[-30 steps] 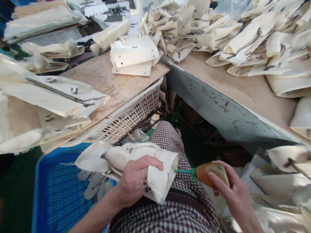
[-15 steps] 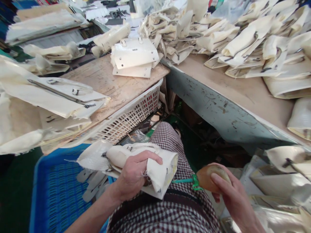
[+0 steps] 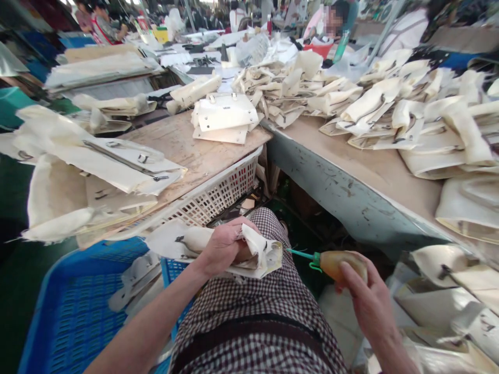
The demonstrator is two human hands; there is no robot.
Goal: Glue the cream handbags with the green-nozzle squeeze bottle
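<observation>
My left hand (image 3: 226,246) is closed around a cream-coloured bag piece (image 3: 259,254) above my lap, with the piece's open, yellowish edge facing right. The rest of that piece trails left past my wrist. In my right hand (image 3: 362,285) is a squeeze glue bottle (image 3: 335,264), amber in colour, with a long thin green nozzle. It lies nearly level, and the nozzle tip points left, close to the open edge of the piece. Whether tip and edge touch is hard to tell.
Cream bag pieces (image 3: 362,109) are heaped on the right table (image 3: 343,150); more lie on the left board (image 3: 171,130) and low at right (image 3: 440,296). A white basket (image 3: 218,192) sits under the board, a blue crate (image 3: 70,306) at lower left. Other people are at the back.
The view has tilted up, showing people at the back. My left hand has turned the bag piece so its opening faces right. The bottle now lies more level, its nozzle in the clear.
</observation>
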